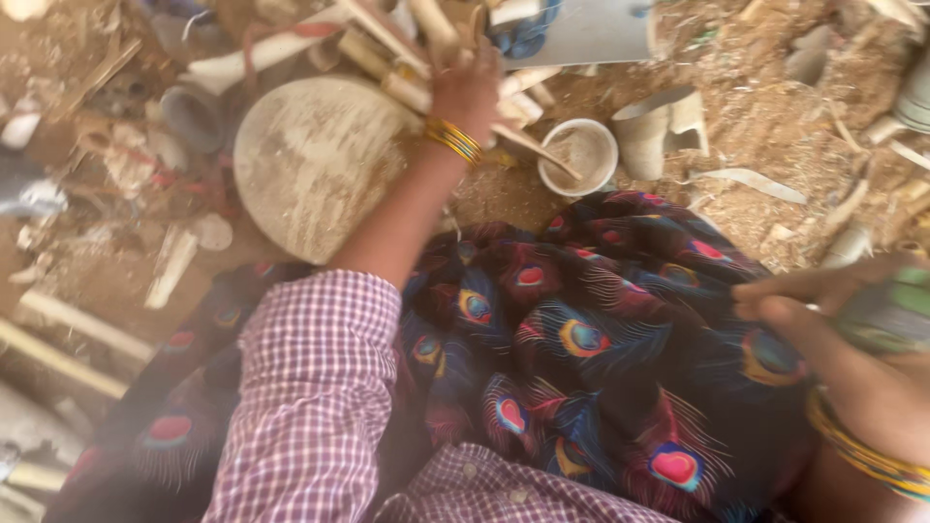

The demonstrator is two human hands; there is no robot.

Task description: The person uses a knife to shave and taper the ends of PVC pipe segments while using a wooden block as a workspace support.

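Sawdust-strewn floor [775,116]; left hand [467,89] among pale wood sticks [407,87].

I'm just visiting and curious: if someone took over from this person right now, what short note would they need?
Left hand: stretched forward into the pile of pale wood sticks, apparently closing on one; the grip is blurred.
Right hand: at the right edge, holding a greenish tool, too blurred to identify.
Nearby: round wooden block beside the left arm, small white bowl, sawdust-covered ground.
Done: nothing finished is visible.
Left: the sticks are still in the pile.
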